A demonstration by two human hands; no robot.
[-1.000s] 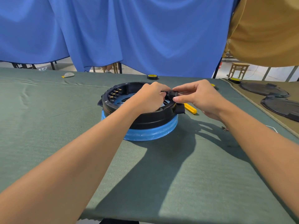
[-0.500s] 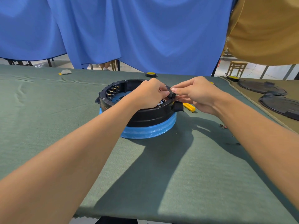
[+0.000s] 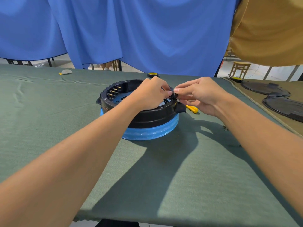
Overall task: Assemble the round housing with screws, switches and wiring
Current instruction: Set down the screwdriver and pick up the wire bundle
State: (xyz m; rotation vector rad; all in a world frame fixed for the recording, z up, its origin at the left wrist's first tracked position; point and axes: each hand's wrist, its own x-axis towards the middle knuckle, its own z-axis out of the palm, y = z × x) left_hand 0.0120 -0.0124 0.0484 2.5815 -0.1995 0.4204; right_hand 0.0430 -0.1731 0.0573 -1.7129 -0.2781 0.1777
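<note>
Clock bearings are taken from the housing, with 12 pointing away from the person.

- Table (image 3: 49,128): one, covered in green woven cloth, wrinkled at the left.
- Scrap (image 3: 65,72): one, grey and yellow, flat, at 10 o'clock near the far edge.
- Housing (image 3: 147,117): one, a round black plastic ring open at the top. It stands mid-table on a base (image 3: 147,133) wrapped in glossy blue film. There is pale print on the rim at 8 o'clock, too small to read.
- Terminals (image 3: 114,92): brass-tipped, in a row inside the wall at 10 o'clock. They are too small to count surely.
- Left hand (image 3: 150,94): one, over the rim at 2 o'clock. Its fingers are curled and the tips meet on the black part (image 3: 174,95).
- Tape roll (image 3: 153,74): one, black and yellow, at 12 o'clock.
- Black part: one, small, just above the rim at 3 o'clock.
- Right hand (image 3: 200,95): one, thumb and forefinger pinching the black part from the right.
- Yellow tool (image 3: 192,108): one, plastic, lying at 3 o'clock and partly hidden by the right hand.
- Screws (image 3: 225,128): small and dark, loose at 4 o'clock, number unclear.
- Covers (image 3: 265,89): two black ribbed discs on tan cloth at the far right.
- Curtain (image 3: 131,30): blue fabric, hanging in folds behind the table.
</note>
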